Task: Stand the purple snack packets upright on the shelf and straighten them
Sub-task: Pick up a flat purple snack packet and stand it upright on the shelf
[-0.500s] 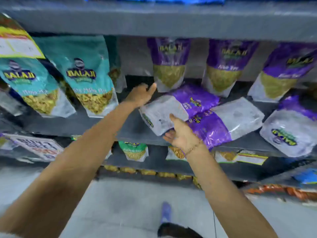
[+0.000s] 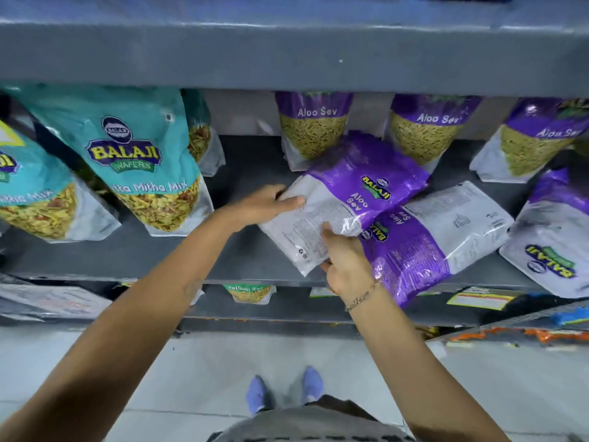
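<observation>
Both hands grip the pale bottom end of one fallen purple Aloo Sev packet [image 2: 357, 199] lying flat on the grey shelf [image 2: 197, 253]: left hand [image 2: 264, 202] at its far corner, right hand [image 2: 342, 250] at its near edge. Its long axis runs toward 2 o'clock, top away. Print reads "Balaji, Aloo Sev"; the teal packet [image 2: 137, 161] at 9 o'clock reads "Balaji Wafers"

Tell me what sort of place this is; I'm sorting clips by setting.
Most likely a grocery or snack shop aisle. Grey metal shelves hold rows of identical branded packets, purple Aloo Sev packets beside teal mix packets, and a printed label hangs on the shelf edge below.
</observation>
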